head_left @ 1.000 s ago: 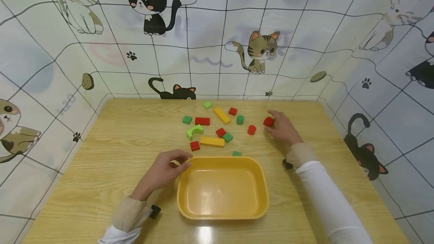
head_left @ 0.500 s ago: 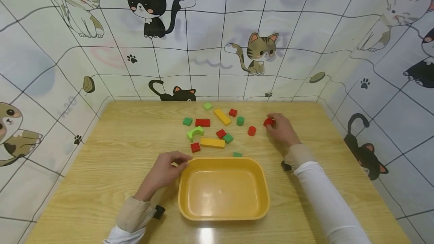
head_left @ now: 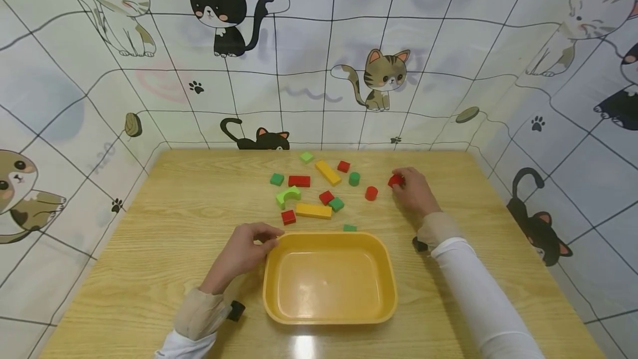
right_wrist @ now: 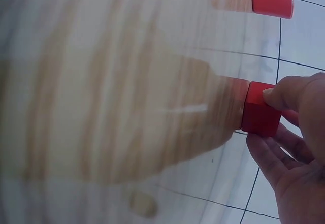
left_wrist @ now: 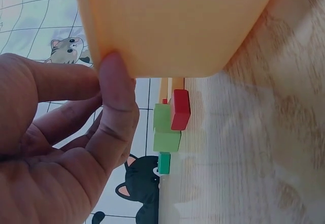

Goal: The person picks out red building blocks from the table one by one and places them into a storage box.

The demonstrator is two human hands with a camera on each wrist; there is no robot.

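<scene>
At the far right of the blocks, my right hand (head_left: 416,191) pinches a red block (right_wrist: 261,108) between thumb and fingertips. In the right wrist view the block stands on the tabletop, above its own reflection. My left hand (head_left: 245,252) pinches the rim of a yellow plastic tray (head_left: 329,317) at its far left corner. The left wrist view shows the thumb (left_wrist: 116,84) against the tray's outer wall. A red cylinder (head_left: 371,193) stands a little left of my right hand. Just beyond the left hand lies a small red block (head_left: 288,217).
Beyond the tray, several blocks lie scattered: yellow bars (head_left: 313,211), a red bar (head_left: 299,181), a light green arch (head_left: 288,196) and a green cylinder (head_left: 354,179). One green block (head_left: 350,228) sits close behind the tray's far rim. Cat-printed cloth (head_left: 304,87) surrounds the wooden table (head_left: 164,226).
My right hand's raised fingers have come down and closed around the red block, which stays in about the same place. The left hand keeps its hold on the tray rim.
</scene>
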